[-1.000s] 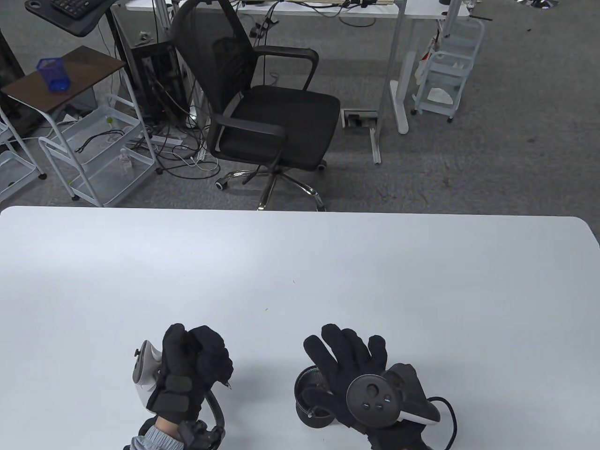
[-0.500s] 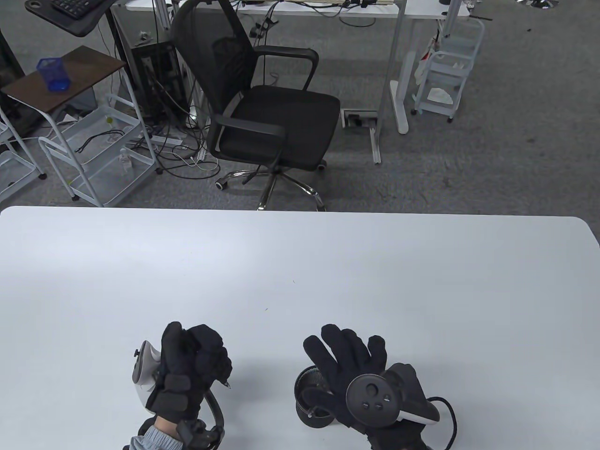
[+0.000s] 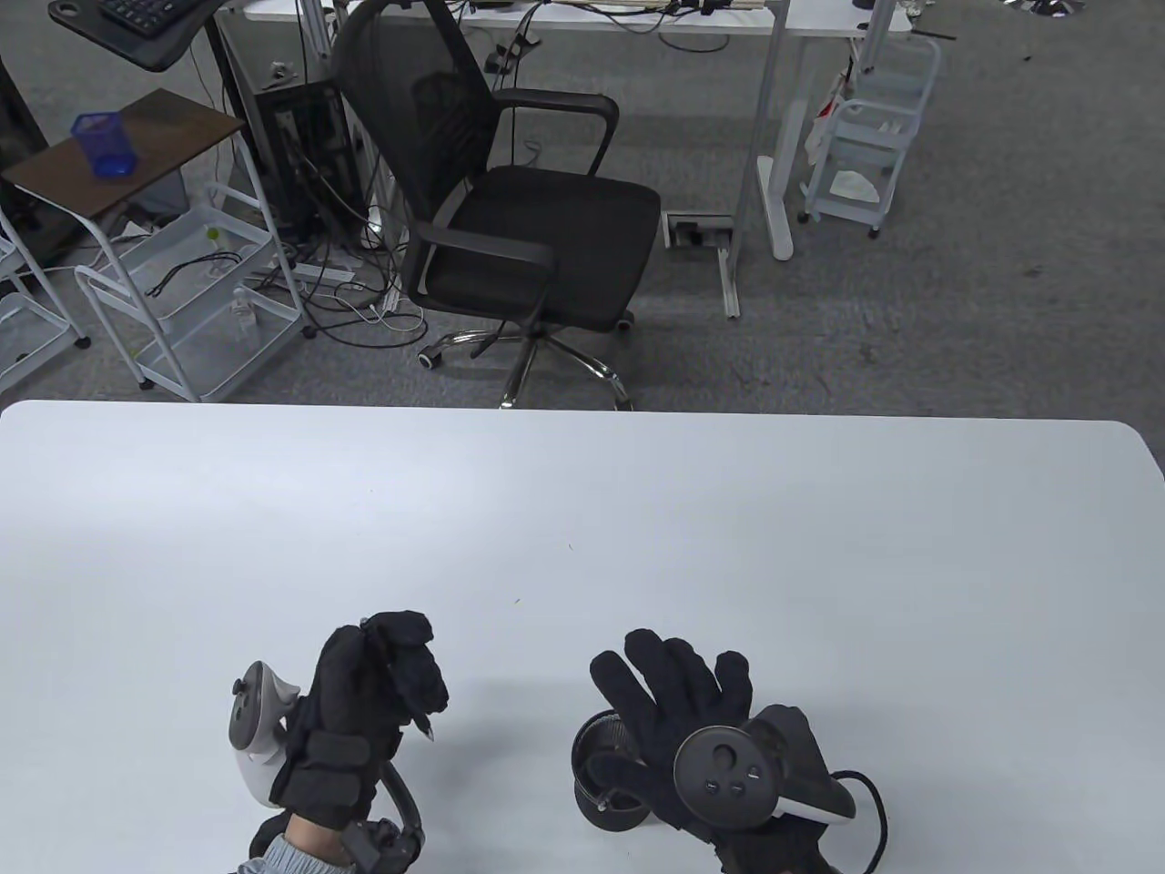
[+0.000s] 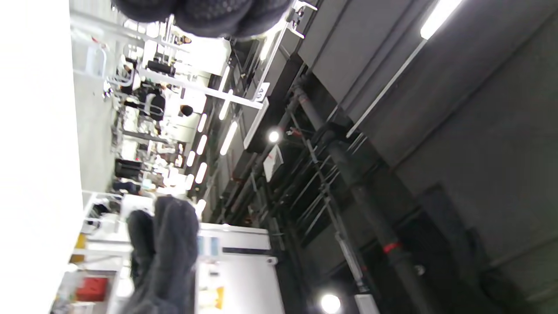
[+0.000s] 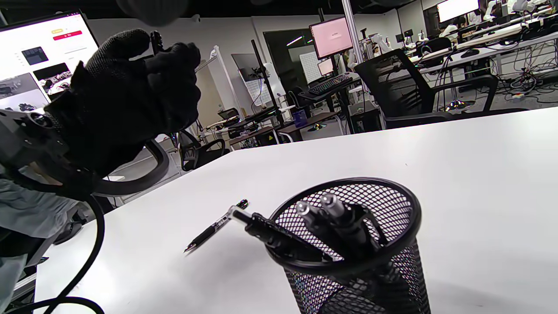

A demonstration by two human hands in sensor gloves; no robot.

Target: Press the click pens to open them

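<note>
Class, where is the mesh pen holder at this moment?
In the table view, the mesh pen holder stands near the table's front edge, right of centre, under the right hand.

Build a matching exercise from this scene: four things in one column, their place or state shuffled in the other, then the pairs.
1. left hand
2. right hand
3. mesh cup
4. office chair

a. stands on the table, pens inside
b. fingers spread, over the cup
c. beyond the table's far edge
d. grips a pen, tip down

Pairs: 1-d, 2-b, 3-a, 4-c
</note>
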